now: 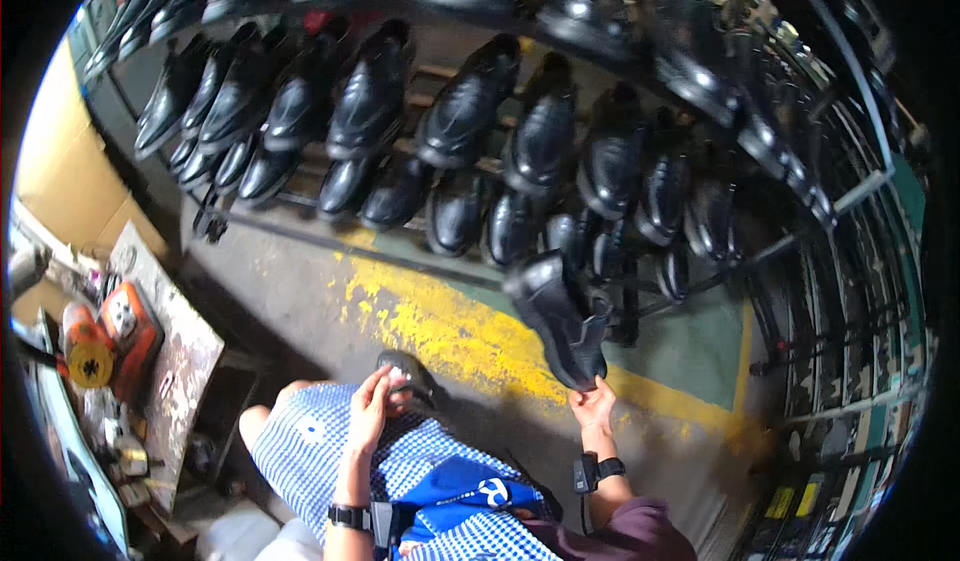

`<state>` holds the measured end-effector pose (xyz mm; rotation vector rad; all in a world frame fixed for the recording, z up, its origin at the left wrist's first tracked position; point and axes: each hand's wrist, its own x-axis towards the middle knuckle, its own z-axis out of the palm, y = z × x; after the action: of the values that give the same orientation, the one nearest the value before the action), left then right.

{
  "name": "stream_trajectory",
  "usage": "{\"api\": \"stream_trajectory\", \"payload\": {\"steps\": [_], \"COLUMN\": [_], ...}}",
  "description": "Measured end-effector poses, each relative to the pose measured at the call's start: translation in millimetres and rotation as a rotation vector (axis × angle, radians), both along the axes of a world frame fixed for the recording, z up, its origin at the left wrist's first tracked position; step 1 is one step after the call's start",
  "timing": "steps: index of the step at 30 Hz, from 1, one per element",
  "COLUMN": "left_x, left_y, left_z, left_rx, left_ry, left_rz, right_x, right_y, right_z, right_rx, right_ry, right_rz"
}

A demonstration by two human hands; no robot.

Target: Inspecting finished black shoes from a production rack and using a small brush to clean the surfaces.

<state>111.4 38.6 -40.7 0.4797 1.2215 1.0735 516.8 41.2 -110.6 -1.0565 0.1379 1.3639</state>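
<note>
My right hand [592, 403] grips a black leather shoe [556, 311] at its heel end. The shoe is held out in front of the rack with its toe up and to the left, and its opening shows on the right side. Over my lap, my left hand [371, 401] is raised with thumb and fingers drawn together. Something small and pale shows at its fingertips, too small to name. Below both hands lies a blue-and-white checked apron [320, 431].
A metal rack [440, 269] holds several rows of black shoes [470, 101] ahead. At left, a worn worktable [190, 361] carries an orange tool [127, 316] beside a cardboard sheet [75, 176]. Tall racking [850, 341] stands at right. Yellow paint [430, 316] marks the floor.
</note>
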Motion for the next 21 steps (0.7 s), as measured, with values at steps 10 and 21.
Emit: {"api": "stream_trajectory", "payload": {"steps": [10, 21], "left_x": [-37, -31], "left_y": [-17, -8], "left_z": [-14, 8], "left_rx": [0.2, 0.051], "left_ry": [-0.951, -0.748], "left_rz": [0.329, 0.436], "right_x": [-113, -118], "right_y": [65, 57], "right_z": [103, 103], "right_rx": [0.555, 0.512], "right_ry": [-0.53, -0.599], "right_rz": [1.093, 1.015]}}
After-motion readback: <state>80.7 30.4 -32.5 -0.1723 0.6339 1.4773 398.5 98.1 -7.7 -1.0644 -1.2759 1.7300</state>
